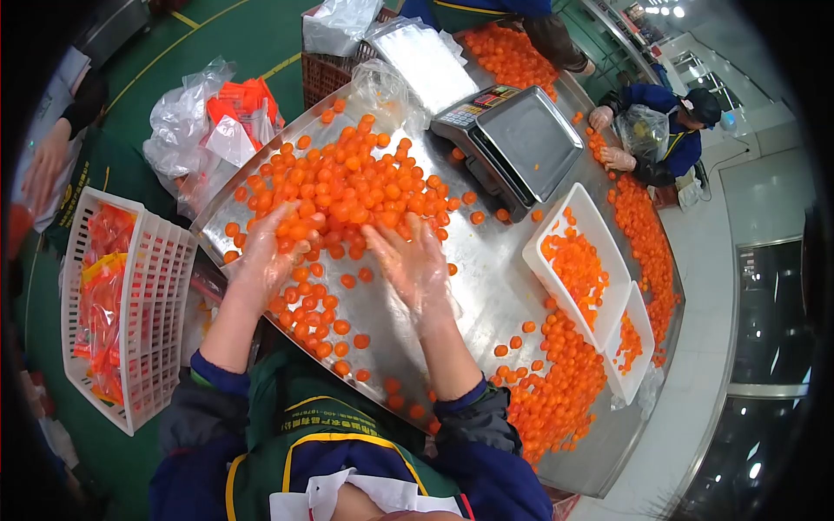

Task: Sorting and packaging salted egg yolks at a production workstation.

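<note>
A loose heap of orange balls, by their look salted egg yolks (358, 169), covers the left part of a steel table (482, 280). My left hand (267, 251), in a clear plastic glove, is cupped around several yolks at the heap's near left edge. Also gloved, my right hand (414, 264) has its fingers apart at the near edge of the heap, fingertips against the yolks. Some yolks between the hands are blurred. A looser group of yolks (313, 319) lies below my left hand, by the table's rim.
Beyond the heap stands a digital scale (521, 143). White tubs (567, 260) of yolks stand at right, near another pile (560, 384). A white basket (159, 312) of orange packets is at left. A capped co-worker (677, 130) handles yolks across the table; other people are partly visible.
</note>
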The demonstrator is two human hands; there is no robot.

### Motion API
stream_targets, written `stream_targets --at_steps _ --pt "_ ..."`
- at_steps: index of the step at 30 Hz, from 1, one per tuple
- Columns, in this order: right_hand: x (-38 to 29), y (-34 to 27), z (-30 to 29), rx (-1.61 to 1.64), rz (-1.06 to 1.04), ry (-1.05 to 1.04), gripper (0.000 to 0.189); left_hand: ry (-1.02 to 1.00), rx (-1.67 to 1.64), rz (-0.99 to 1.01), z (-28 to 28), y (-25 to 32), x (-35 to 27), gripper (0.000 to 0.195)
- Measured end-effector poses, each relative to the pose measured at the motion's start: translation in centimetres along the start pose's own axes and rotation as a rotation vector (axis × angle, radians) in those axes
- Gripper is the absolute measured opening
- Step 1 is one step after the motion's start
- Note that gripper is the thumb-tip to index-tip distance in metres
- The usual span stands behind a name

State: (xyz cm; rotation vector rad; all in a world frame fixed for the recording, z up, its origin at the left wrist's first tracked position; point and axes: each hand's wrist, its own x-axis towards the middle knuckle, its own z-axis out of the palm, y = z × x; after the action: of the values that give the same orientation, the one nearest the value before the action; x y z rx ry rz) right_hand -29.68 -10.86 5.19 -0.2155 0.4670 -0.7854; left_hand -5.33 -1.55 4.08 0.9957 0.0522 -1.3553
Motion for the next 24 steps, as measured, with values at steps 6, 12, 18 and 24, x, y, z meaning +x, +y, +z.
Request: stream_targets --at_steps 6,12,18,24 --pt "-3.3 -5.9 -7.0 -0.147 -0.175 0.214 0.076 -0.003 -0.164 0.137 -3.2 2.8 0.4 0.054" --pt "-6.8 -8.5 -9.6 -0.308 -0.187 0.507 0.07 0.025 -0.007 0.177 -4.4 4.0 -0.8 0.058" --pt "-5.8 -6.2 -8.8 -0.285 -0.018 0.56 0.077 0.042 0.19 0.294 -4.4 4.0 -2.5 0.056" --pt "-1.7 -3.6 -9.9 -0.335 0.025 0.414 0.062 -0.067 0.815 0.707 1.8 -0.8 0.8 0.026"
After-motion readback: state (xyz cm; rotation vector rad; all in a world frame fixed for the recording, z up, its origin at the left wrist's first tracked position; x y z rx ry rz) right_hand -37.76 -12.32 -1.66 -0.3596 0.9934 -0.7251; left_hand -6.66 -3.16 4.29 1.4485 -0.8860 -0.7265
